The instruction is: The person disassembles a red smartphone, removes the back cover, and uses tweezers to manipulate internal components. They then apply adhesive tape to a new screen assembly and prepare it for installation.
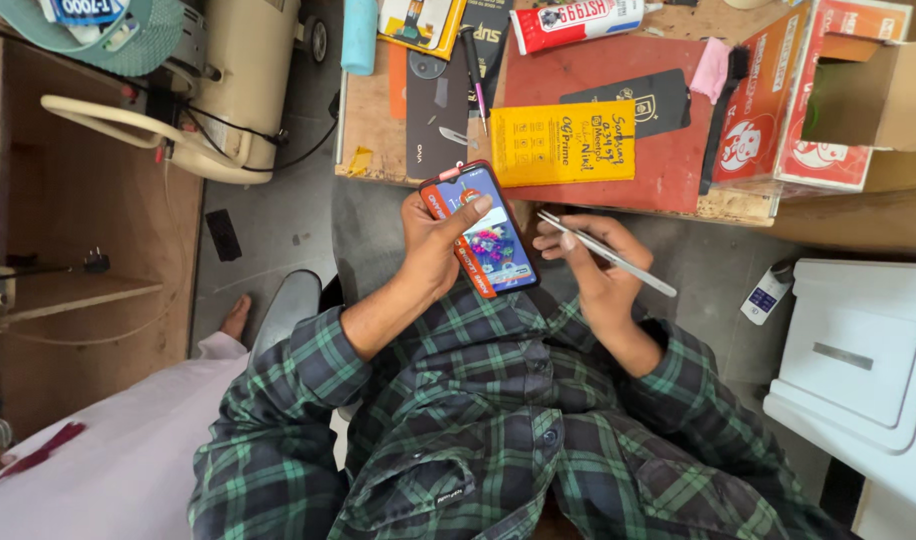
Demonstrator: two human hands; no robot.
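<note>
A: Head view: your left hand (433, 240) grips the phone (483, 232), long axis running away from you.

B: And the tweezers (606, 253)?

A: Pinched in your right hand (598, 265), just right of the phone.

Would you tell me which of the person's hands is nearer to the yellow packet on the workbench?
Left. The left hand holds the phone just below the yellow packet, its thumb close to the packet's lower left corner. The right hand, holding tweezers, sits lower.
</note>
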